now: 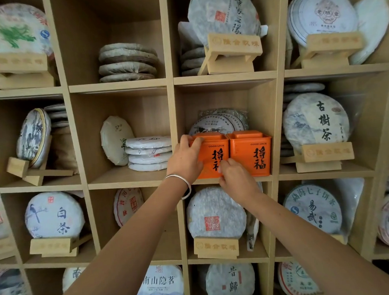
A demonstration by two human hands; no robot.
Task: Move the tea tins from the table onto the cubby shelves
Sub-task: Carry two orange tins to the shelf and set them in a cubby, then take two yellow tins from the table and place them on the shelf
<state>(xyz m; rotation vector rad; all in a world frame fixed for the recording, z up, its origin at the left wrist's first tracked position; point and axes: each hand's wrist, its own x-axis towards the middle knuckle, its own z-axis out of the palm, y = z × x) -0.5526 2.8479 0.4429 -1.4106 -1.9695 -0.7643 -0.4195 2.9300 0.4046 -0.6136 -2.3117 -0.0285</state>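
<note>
Two orange tea tins stand side by side, touching, at the front lip of a middle cubby shelf [232, 179]. The left hand [185, 159] wraps the left tin [209, 156] at its left top corner; the right hand [235, 179] pinches its lower front. The right tin [250, 155] stands free. A hard nudge could push the tin into the wrapped tea cakes [217, 122] behind, or tip it off the front edge.

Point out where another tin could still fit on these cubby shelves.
The cubby with the two square orange tea tins is full across its front. Bare floor shows in front of the stack of round paper-wrapped tea cakes one row up, and left of the flat white cake stack beside the left hand.
</note>
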